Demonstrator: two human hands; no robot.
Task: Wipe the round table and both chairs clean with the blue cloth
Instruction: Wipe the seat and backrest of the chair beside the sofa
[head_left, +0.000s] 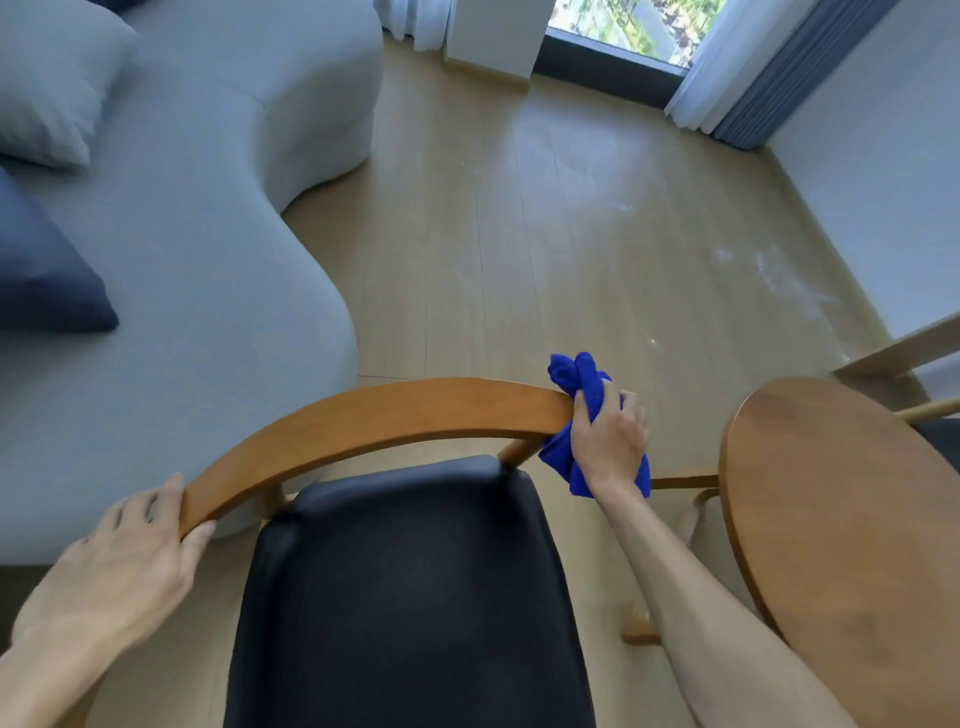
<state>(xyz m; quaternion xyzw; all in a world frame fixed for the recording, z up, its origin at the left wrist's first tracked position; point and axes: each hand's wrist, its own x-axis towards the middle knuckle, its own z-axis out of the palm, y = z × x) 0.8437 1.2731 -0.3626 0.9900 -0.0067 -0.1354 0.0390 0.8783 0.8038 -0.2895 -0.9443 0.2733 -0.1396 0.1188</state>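
I see a grey sofa (197, 249) occupying the left side, a wooden chair (374, 415) with a black seat at centre, and the round desk (841, 519) just beside it on the right. My left hand (119, 561) grips the left end of the chair's curved backrest, fingers (171, 493) curled over the rail. My right hand (608, 436) holds the bunched blue cloth (582, 379) against the backrest's right end, fingers closed around it.

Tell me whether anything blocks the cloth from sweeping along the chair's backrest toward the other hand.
Nothing visible does. The right hand holds the blue cloth against the right end of the curved backrest, whose top is bare up to the left hand gripping its left end.
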